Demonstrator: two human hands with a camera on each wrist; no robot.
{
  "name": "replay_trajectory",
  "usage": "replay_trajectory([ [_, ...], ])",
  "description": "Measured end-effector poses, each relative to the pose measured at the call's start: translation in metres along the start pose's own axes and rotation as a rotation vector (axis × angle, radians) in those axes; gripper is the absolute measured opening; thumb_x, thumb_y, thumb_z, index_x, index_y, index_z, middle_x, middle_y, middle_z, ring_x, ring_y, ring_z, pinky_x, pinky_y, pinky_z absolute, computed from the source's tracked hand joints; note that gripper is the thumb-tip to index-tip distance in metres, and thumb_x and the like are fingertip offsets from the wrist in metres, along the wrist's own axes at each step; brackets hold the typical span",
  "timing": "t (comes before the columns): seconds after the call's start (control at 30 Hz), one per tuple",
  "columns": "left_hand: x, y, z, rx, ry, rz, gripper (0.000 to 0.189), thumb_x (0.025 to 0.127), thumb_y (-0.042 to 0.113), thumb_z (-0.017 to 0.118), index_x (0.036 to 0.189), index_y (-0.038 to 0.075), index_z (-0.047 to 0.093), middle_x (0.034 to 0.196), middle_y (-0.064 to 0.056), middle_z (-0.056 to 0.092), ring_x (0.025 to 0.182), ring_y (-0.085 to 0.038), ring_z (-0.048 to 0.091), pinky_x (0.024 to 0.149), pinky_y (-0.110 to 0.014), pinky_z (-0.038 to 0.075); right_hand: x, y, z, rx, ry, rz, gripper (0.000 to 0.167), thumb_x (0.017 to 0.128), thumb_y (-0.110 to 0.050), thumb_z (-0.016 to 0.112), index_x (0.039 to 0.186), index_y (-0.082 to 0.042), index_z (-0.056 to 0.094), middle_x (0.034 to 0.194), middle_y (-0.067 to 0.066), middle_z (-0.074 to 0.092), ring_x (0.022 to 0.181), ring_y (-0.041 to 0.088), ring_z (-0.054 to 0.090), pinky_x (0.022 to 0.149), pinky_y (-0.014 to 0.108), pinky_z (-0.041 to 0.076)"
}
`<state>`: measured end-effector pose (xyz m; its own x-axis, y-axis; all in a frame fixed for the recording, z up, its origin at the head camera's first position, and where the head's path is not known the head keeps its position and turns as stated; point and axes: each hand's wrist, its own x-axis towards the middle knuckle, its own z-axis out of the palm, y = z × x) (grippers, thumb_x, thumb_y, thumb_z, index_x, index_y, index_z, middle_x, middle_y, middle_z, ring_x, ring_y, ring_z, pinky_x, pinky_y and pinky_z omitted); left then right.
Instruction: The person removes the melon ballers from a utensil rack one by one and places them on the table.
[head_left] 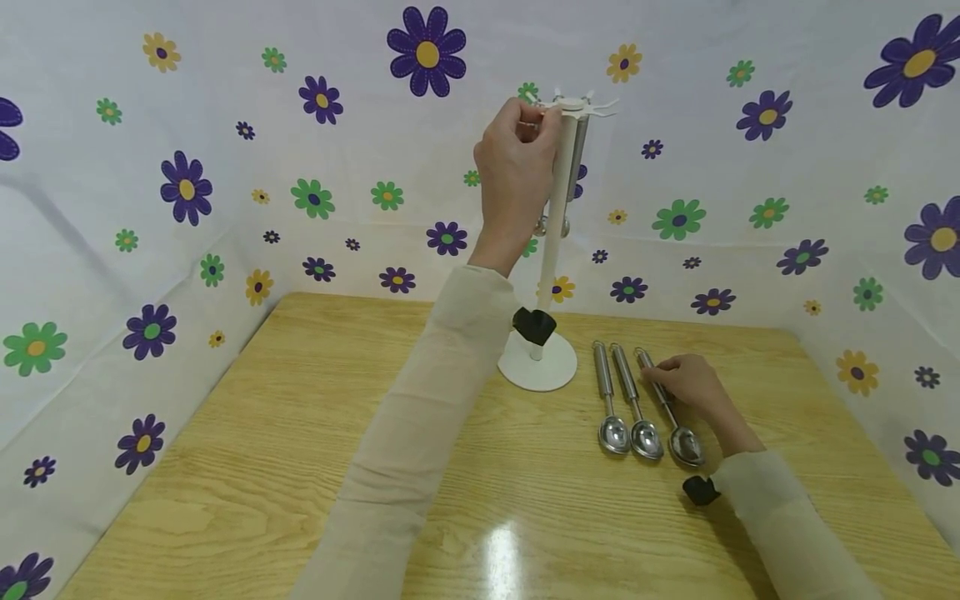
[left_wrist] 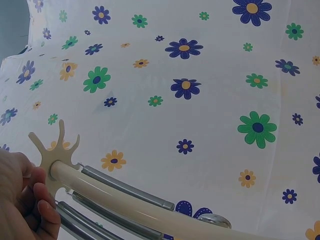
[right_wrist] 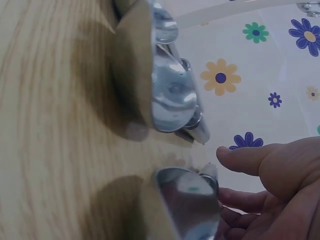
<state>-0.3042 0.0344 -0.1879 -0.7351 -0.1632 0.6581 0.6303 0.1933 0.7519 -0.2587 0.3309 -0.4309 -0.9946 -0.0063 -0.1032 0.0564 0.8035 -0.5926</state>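
Note:
My left hand [head_left: 517, 171] is raised at the top of a cream utensil stand [head_left: 553, 242], thumb and fingertips pinching one of its curved hooks. In the left wrist view, metal handles [left_wrist: 127, 187] hang along its pole. On the table, a metal scoop [head_left: 686, 447] lies right of a middle scoop [head_left: 647, 439] and a left scoop [head_left: 614, 435], all with bowls towards me. My right hand [head_left: 693, 385] is at the handle of the rightmost scoop. In the right wrist view its thumb and fingers are apart; whether they touch the handle is unclear.
The stand's round white base [head_left: 525, 372] rests on the wooden table [head_left: 300, 467], left of the scoops. White cloth with printed flowers [head_left: 345, 150] surrounds the table at the back and sides. Black wrist pieces [head_left: 701, 490] stick out by both sleeves.

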Motion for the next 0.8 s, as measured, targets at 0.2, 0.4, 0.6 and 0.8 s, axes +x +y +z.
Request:
replay_trajectory([
  [0.2, 0.000, -0.001, 0.000, 0.002, 0.000, 0.004, 0.016, 0.106, 0.016, 0.059, 0.105, 0.001, 0.065, 0.090, -0.008, 0.070, 0.077, -0.013, 0.063, 0.068, -0.020, 0.055, -0.004, -0.005, -0.013, 0.052, -0.032, -0.006, 0.059, 0.108, -0.034, 0.054, 0.135, 0.018, 0.053, 0.120, 0.034, 0.064, 0.106, 0.041, 0.062, 0.091, 0.052, 0.053],
  [0.4, 0.001, -0.001, 0.000, 0.008, 0.003, 0.003, 0.016, 0.106, 0.016, 0.059, 0.105, 0.001, 0.065, 0.089, -0.008, 0.069, 0.076, -0.013, 0.062, 0.067, -0.021, 0.055, -0.006, -0.010, -0.028, 0.225, -0.081, -0.006, 0.071, 0.111, -0.039, 0.046, 0.150, 0.018, 0.031, 0.140, 0.041, 0.048, 0.125, 0.055, 0.054, 0.106, 0.062, 0.043],
  [0.6, 0.002, -0.001, 0.000, 0.018, 0.002, 0.001, 0.017, 0.106, 0.016, 0.059, 0.106, 0.000, 0.065, 0.090, -0.009, 0.070, 0.076, -0.013, 0.062, 0.067, -0.020, 0.055, -0.007, -0.022, -0.048, 0.320, -0.125, -0.033, 0.079, 0.111, -0.043, 0.045, 0.156, 0.015, 0.018, 0.149, 0.041, 0.039, 0.134, 0.055, 0.046, 0.113, 0.061, 0.035],
  [0.8, 0.002, 0.000, 0.001, 0.016, 0.002, -0.006, 0.017, 0.106, 0.016, 0.059, 0.105, 0.001, 0.066, 0.088, -0.008, 0.069, 0.076, -0.013, 0.062, 0.066, -0.021, 0.055, -0.008, -0.048, -0.077, 0.333, -0.069, -0.070, 0.078, 0.110, -0.044, 0.045, 0.159, 0.010, 0.016, 0.153, 0.037, 0.038, 0.135, 0.050, 0.046, 0.112, 0.050, 0.041],
])
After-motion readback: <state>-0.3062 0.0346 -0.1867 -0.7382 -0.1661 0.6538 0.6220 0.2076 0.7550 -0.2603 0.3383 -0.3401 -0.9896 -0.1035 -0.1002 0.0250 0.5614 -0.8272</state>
